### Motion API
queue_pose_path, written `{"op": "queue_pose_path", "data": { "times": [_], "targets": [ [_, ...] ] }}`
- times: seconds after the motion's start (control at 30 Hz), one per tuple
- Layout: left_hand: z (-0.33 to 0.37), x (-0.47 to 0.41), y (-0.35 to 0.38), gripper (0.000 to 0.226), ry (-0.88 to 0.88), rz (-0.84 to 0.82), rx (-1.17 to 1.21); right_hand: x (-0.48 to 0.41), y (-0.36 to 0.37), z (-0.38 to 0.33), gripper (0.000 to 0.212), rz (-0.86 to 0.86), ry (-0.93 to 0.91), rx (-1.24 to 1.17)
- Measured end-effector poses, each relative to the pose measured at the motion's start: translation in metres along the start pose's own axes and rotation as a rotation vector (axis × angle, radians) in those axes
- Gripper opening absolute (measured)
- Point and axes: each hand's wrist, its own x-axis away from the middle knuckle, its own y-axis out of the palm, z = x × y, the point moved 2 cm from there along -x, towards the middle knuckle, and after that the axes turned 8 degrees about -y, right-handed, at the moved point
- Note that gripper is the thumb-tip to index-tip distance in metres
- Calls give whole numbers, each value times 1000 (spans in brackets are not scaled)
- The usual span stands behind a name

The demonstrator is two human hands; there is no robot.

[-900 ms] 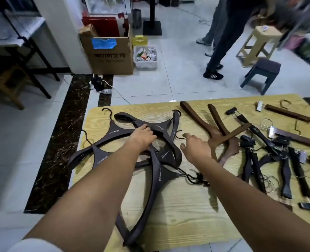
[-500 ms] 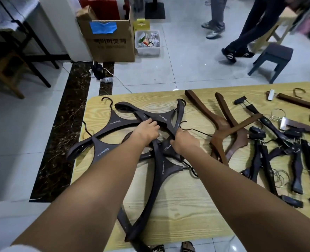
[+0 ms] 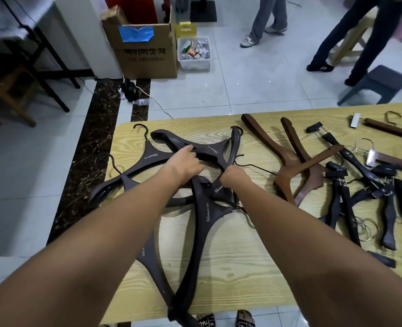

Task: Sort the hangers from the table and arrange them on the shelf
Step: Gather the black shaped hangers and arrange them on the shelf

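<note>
Both your hands were down in the tangle of dark brown hangers (image 3: 207, 208) at the left end of the wooden table (image 3: 242, 256). Your left hand (image 3: 186, 165) curled its fingers over one hanger's arm. Your right hand (image 3: 232, 175) was against the pile, fingers hidden, so its grip was impossible to call. The reddish wooden hangers (image 3: 287, 168) and black clip hangers (image 3: 339, 197) lay unsorted, and nothing was shelved yet, I'd judge.

Several of the dark brown wide-shouldered hangers (image 3: 208, 213) say "XIZI IMPRESSION" in tiny pale print near the neck, and one only shows "XIZI". The brown cardboard box (image 3: 145, 55) has bold Korean-looking print with a smaller line underneath, both too blurry to read.
</note>
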Motion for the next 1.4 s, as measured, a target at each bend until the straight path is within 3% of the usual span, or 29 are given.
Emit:
{"op": "queue_pose_path", "data": {
  "times": [0.3,0.43,0.73,0.9,1.13,1.4],
  "targets": [
    [-26,34,-5,25,-31,-97,76,7,-17,-8,35,-25,-23,-49],
    [-33,41,-11,30,-52,-133,97,10,-26,-7,29,92,24,-39],
    [-41,57,-26,25,-135,-98,184,36,-77,-16,27,335,-67,35],
    [-49,71,-35,31,-224,-54,237,59,-105,-2,37,384,-86,-81],
    [-45,93,-57,28,-312,-56,300,105,-146,10,33,449,-190,-213],
    [-24,109,-106,28,-336,-3,446,155,-191,20,38,358,-273,-458]
  ]
}}
